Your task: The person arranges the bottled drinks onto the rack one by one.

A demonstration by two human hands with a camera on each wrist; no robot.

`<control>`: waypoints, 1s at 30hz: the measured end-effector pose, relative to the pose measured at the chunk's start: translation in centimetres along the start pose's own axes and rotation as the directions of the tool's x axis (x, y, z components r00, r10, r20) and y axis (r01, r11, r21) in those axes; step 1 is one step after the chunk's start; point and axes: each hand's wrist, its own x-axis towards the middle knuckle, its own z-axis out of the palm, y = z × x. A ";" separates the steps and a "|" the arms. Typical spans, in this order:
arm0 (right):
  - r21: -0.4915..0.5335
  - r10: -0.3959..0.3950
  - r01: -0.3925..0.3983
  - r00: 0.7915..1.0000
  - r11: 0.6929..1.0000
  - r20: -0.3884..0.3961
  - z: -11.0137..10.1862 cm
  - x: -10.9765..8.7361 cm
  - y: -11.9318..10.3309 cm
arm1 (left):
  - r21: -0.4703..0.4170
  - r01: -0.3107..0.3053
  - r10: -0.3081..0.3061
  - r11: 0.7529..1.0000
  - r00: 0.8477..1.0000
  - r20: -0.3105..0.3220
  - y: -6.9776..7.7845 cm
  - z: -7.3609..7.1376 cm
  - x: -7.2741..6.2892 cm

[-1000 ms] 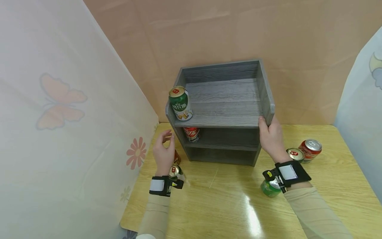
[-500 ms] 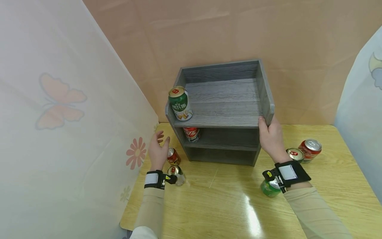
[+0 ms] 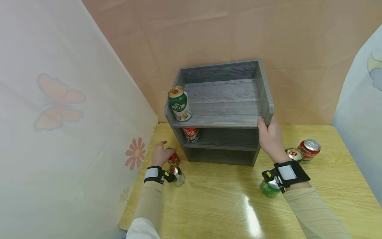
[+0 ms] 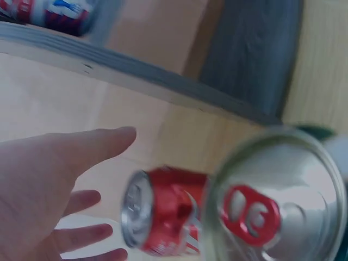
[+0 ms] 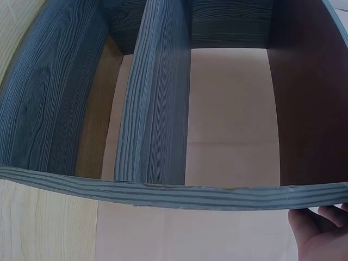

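My left hand [image 3: 160, 155] reaches over the left side of the table, beside a red soda can [image 3: 174, 160]. In the left wrist view the thumb and spread fingers stand apart from this can [image 4: 174, 212], on its lid side. A can with a gold rim and red pull tab [image 4: 253, 215] stands closer to that camera. My right hand [image 3: 271, 137] grips the right side panel of a grey wooden shelf [image 3: 223, 96], thumb at the front edge. On its top board, far left, stands a green-and-white can [image 3: 180, 106]. Another red can [image 3: 191, 134] sits on the middle level.
To the right of the shelf stand a red can [image 3: 310, 151] and a gold-lidded can [image 3: 294, 154]. A green can [image 3: 268, 189] is partly hidden under my right wrist. The wooden table [image 3: 221, 205] meets a printed cloth wall [image 3: 98, 159] on the left.
My left hand first moves left, away from the shelf's side, then comes down with its thumb over the red can. The right hand keeps its grip on the shelf.
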 end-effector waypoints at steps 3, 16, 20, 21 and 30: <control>-0.006 0.010 -0.010 1.000 1.000 0.000 0.0 0.0 0.0 | 0.047 -0.003 0.002 0.999 1.000 0.013 -1.0 0.6 0.4; -0.003 0.009 -0.009 1.000 1.000 -0.001 0.1 -0.2 0.0 | 0.061 -0.001 -0.007 0.998 0.991 0.131 -2.2 2.2 1.1; 0.007 0.005 -0.005 1.000 1.000 0.002 0.1 -0.2 0.1 | 0.048 0.016 -0.022 0.999 0.991 0.130 -2.4 2.3 1.3; 0.007 0.004 -0.004 1.000 1.000 0.002 0.0 -0.2 0.1 | 0.046 0.019 -0.024 0.999 0.991 0.129 -2.5 2.3 1.3; -0.002 0.012 -0.012 1.000 1.000 0.003 0.0 -0.1 -0.1 | 0.043 0.017 -0.021 0.999 0.995 0.099 -3.1 2.7 1.6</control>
